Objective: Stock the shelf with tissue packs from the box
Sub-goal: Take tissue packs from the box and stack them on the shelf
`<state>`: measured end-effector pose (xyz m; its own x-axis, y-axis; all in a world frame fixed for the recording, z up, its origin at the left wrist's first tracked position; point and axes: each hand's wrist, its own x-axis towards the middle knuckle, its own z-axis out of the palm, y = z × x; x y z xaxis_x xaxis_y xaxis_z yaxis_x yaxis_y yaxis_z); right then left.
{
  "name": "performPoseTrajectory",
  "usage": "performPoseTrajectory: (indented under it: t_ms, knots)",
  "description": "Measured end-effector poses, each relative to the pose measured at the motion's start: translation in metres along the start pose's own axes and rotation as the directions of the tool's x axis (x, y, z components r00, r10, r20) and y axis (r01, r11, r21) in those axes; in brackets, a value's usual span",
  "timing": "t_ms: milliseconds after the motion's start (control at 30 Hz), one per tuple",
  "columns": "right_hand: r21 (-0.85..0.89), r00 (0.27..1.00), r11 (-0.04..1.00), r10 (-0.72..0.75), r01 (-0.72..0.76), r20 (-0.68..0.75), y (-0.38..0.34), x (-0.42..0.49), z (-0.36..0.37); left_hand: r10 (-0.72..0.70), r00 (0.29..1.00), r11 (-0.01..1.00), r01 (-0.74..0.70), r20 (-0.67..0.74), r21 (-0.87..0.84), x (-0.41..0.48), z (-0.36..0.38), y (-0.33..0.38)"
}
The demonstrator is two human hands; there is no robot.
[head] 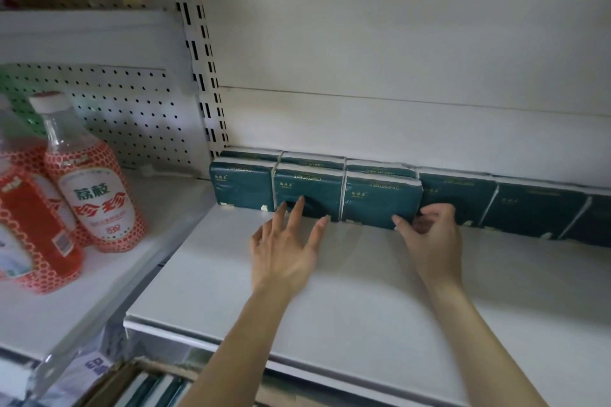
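Presses spread left grip (284, 251) against tissue packs (380, 198) at 12 o'clock on shelf (330, 307) rear. Pinches one pack's right end with curled right grip (429, 238); contact partly hidden. Box (105, 385) at 7 o'clock, cropped.

Plain white back panel (396, 26) behind, dimly lit. Slotted upright (201, 52) at its left edge. Perforated pegboard (132, 109) further left, above a neighbouring white shelf (99, 291) carrying red-labelled bottles (96, 188).
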<state>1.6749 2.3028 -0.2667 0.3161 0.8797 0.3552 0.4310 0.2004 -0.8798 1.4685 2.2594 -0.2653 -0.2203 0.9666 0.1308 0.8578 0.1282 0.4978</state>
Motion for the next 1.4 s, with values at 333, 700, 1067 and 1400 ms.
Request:
performPoseTrajectory:
  t_ms: [333,700,1067,1400]
  knots:
    - [-0.028,0.999,0.999,-0.044,0.044,0.023,0.006,0.002,0.002,0.004,1.000,0.999,-0.004,-0.006,-0.032,-0.001,0.000,-0.001]
    - [0.065,0.990,0.987,0.144,-0.144,0.010,-0.006,-0.014,-0.016,0.051,0.998,0.989,-0.055,-0.028,-0.140,-0.035,-0.019,-0.001]
    - [0.097,0.929,0.986,-0.163,0.138,0.333,-0.065,-0.190,-0.057,0.138,0.981,0.942,-0.172,-0.134,-0.288,-0.210,-0.043,-0.050]
    - [-0.223,0.458,0.913,0.045,0.343,0.888,-0.022,-0.306,-0.051,0.006,0.984,0.999,-0.015,0.178,0.050,-0.362,0.004,-0.129]
